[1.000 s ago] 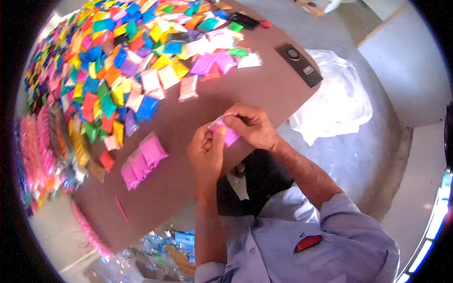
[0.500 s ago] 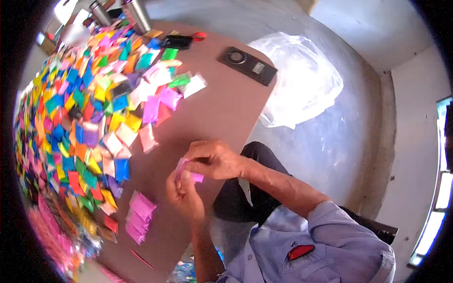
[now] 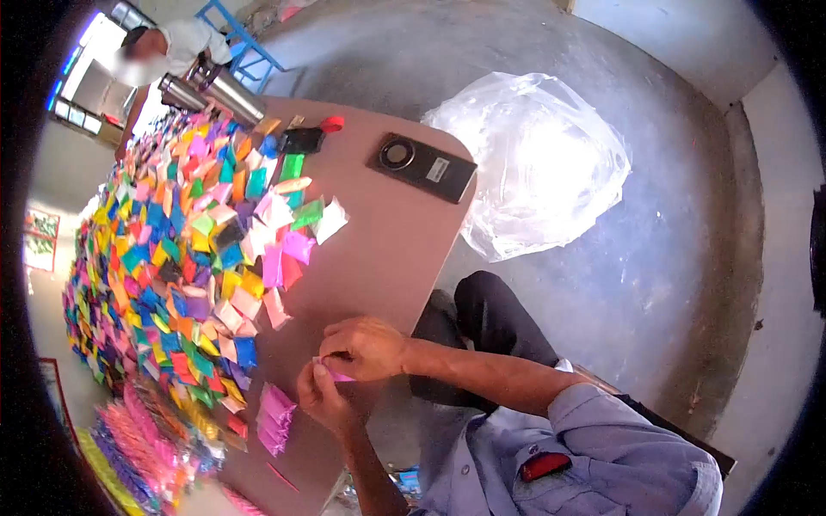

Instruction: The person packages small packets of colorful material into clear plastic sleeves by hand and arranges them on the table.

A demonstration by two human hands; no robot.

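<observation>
Head view: left hand (image 3: 323,399) and right hand (image 3: 365,348) met below centre, pinching a small pink-purple plastic packet (image 3: 342,377), probably for two-sided control; overlapped pink-purple flat packets (image 3: 275,420) lay lower left, likely kept off the multicoloured packet heap (image 3: 176,275).

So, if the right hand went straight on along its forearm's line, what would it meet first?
The right hand would probably first meet the salmon-pink packet edging the packet pile, though depth is unclear.

The held packet (image 3: 339,376) is pink-purple, like the near stack (image 3: 274,420); the left heap (image 3: 176,284) is multicoloured, the tabletop (image 3: 366,258) plain brown, the shirt (image 3: 615,439) plain blue-grey.
</observation>
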